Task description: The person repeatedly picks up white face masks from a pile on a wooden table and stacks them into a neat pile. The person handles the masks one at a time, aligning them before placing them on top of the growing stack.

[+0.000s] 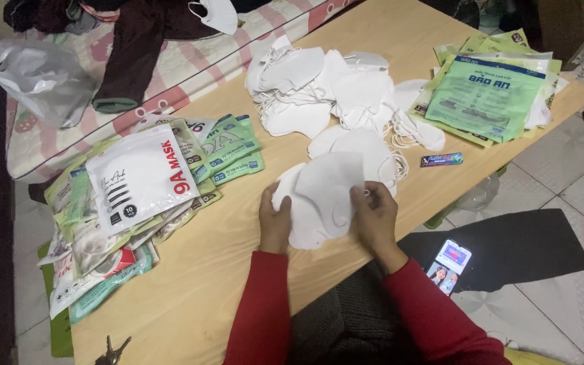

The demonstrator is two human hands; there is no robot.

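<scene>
Left hand (275, 220) and right hand (373, 216) both closed on a small stack of white fabric face masks (322, 196) at the near edge of the pale wooden table (217, 270). Large heap of loose white masks (332, 94) behind, apparently unsorted; green and white printed pouches (150, 176) piled left.

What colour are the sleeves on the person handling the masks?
Red, on both arms; the left sleeve shows it plainly in the head view.

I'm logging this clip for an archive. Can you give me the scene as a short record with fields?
setting: wooden table beside a bed
left hand: grips the left edge of a small stack of white masks
right hand: pinches the stack's right edge
centre: loose mask pile
left side: filled packets
right side: green packets
floor: phone
</scene>
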